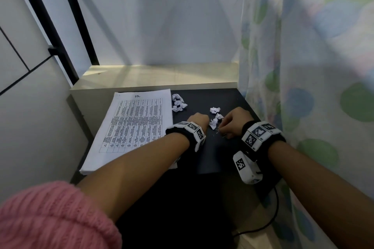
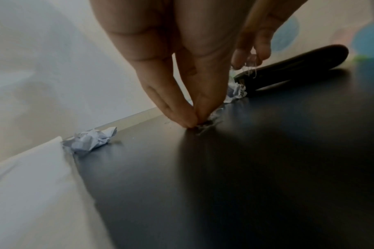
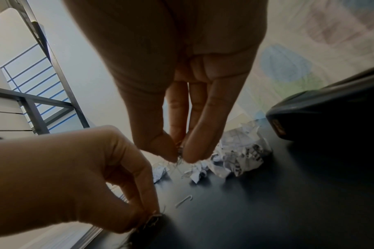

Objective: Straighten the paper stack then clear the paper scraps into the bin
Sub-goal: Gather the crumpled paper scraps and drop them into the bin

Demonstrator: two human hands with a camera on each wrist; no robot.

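My left hand [image 2: 181, 67] is pinching its fingers [image 2: 177, 111] together on a small crumpled scrap [image 2: 209, 123] that is lying on the counter [image 2: 245, 168]; in the right wrist view the pinched bit is looking dark and frayed, and I cannot tell its material for certain. My right hand [image 3: 181, 84] is hovering above the counter, thumb and fingers [image 3: 194, 151] closing on a tiny tangle of thin, wiry, glinting bits, too small to identify. One bent wire staple [image 3: 183, 201] is lying loose on the counter beneath.

Just beyond the fingers, several paper scraps [image 1: 215, 119] are sitting as white, printed, sharply creased wads; a larger crumpled wad [image 1: 178, 103] is resting near the far right corner of the paper stack [image 1: 131, 127], and whether it is touching the stack I cannot tell. The stack is lying flat on the left of the counter, its top sheet carrying a printed table whose text is too small to read; my left forearm is covering its near right corner. The counter is smooth, matte and black.

A dark, rounded, elongated object [image 2: 299, 67] is lying beyond the scraps, cut off in the right wrist view and hidden in the head view. A sheer curtain [image 1: 303, 66] with soft blue and green dots is hanging at the right. A pink knitted sleeve [image 1: 50, 218] is filling the lower left corner.
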